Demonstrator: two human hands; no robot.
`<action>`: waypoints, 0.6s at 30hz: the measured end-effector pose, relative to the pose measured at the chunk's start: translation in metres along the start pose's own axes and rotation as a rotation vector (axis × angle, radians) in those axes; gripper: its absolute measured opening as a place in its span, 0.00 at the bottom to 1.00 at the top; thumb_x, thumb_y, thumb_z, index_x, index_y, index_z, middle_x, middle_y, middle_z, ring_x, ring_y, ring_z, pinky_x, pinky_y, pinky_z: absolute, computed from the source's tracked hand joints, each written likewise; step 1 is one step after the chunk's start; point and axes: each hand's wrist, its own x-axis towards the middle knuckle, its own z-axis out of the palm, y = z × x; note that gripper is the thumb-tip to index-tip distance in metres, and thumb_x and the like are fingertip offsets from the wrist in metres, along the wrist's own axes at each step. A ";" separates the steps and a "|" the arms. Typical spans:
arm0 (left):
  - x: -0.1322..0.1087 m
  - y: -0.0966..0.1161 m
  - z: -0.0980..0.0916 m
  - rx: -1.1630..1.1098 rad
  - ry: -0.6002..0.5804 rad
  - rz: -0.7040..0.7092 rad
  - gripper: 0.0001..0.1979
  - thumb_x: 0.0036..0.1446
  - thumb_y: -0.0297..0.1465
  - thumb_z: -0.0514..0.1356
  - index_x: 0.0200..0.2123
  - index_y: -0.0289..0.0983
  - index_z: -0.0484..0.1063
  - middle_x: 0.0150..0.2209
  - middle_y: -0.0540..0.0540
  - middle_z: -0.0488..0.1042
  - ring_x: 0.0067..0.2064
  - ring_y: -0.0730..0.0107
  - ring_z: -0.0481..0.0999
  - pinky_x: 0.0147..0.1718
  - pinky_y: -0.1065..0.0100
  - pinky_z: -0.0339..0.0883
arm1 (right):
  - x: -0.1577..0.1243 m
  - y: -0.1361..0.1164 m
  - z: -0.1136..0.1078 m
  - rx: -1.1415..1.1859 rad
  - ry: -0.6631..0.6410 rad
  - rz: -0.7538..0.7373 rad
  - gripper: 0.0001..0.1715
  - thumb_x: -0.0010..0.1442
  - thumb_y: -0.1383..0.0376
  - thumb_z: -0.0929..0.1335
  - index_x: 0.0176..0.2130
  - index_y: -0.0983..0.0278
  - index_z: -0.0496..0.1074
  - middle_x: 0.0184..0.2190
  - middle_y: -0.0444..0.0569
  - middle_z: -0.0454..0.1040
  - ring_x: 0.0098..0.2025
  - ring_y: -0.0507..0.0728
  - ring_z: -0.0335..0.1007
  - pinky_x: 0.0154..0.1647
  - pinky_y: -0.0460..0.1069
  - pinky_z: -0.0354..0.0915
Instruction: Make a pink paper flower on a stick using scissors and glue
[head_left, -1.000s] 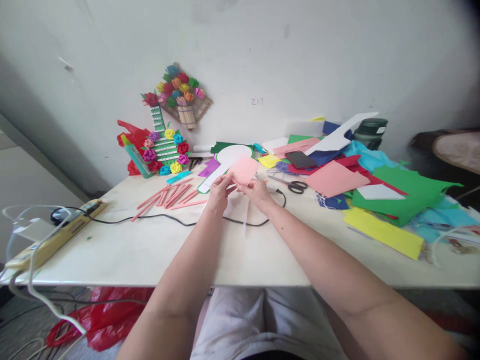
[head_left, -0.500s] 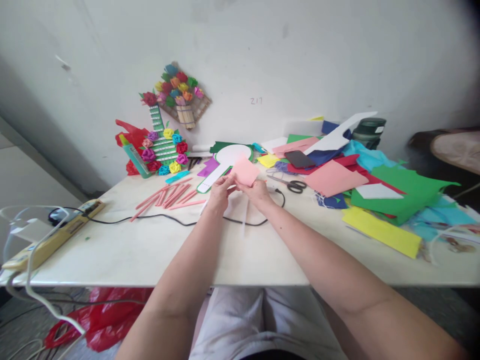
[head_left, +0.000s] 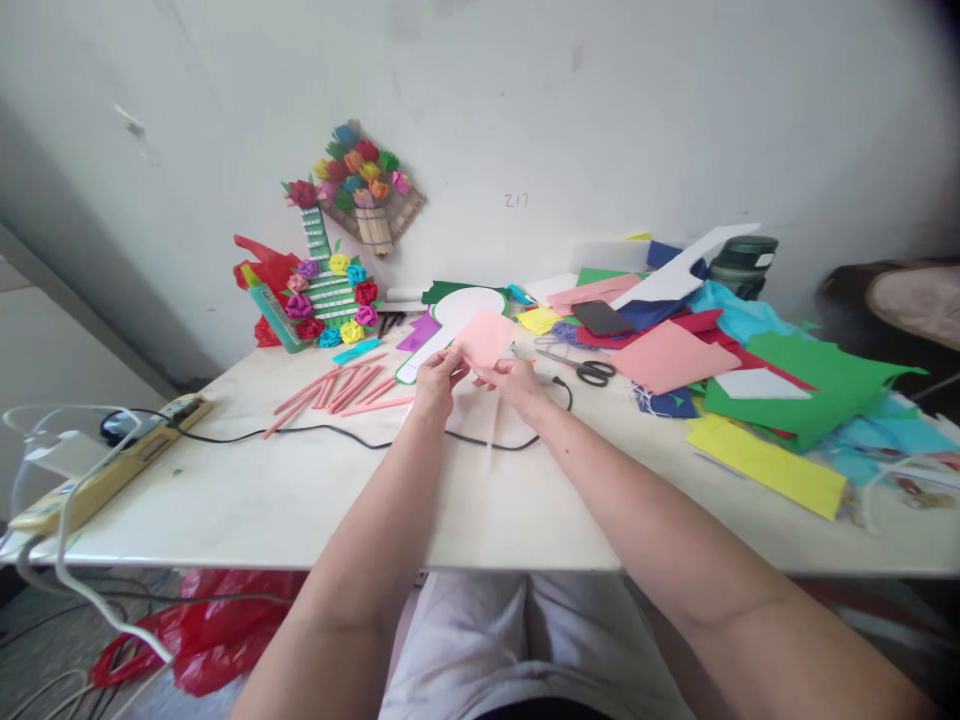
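Observation:
A small square of pink paper is held up over the middle of the table. My left hand pinches its lower left edge. My right hand has its fingers closed at the lower right edge, though the exact grip of the fingertips is partly hidden. Behind the paper lies a white guitar-shaped cutout with a green border, partly covered by the paper and my left hand. Several rolled pink paper sticks lie to the left of my hands. Scissors with black handles rest to the right.
A black cable runs across the table from a yellow power strip. A glue bottle and a flower-decorated guitar craft stand at the back left. Coloured sheets, a phone and a dark bottle crowd the right.
The pink paper has shifted slightly left and turned between my fingers. My right fingers have moved a little away from my left ones. The view has moved slightly.

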 end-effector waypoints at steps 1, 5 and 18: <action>0.000 0.000 0.000 -0.004 -0.002 0.000 0.17 0.35 0.37 0.69 0.23 0.34 0.67 0.22 0.52 0.70 0.25 0.78 0.70 0.32 0.71 0.66 | 0.001 0.001 0.000 -0.021 0.011 0.005 0.13 0.43 0.59 0.71 0.23 0.69 0.74 0.21 0.52 0.75 0.24 0.51 0.67 0.28 0.46 0.61; -0.001 0.001 0.001 -0.004 0.000 -0.005 0.17 0.35 0.37 0.69 0.23 0.33 0.68 0.19 0.52 0.69 0.22 0.79 0.68 0.29 0.71 0.66 | 0.002 0.002 0.000 -0.053 0.033 0.009 0.10 0.44 0.61 0.70 0.21 0.68 0.73 0.21 0.50 0.75 0.22 0.50 0.65 0.28 0.46 0.62; -0.001 0.003 0.001 0.002 0.042 -0.017 0.16 0.35 0.37 0.69 0.23 0.34 0.68 0.18 0.53 0.68 0.22 0.78 0.68 0.29 0.71 0.66 | -0.001 -0.003 -0.001 0.093 -0.005 -0.018 0.14 0.47 0.58 0.68 0.26 0.67 0.75 0.24 0.49 0.76 0.29 0.53 0.71 0.30 0.46 0.63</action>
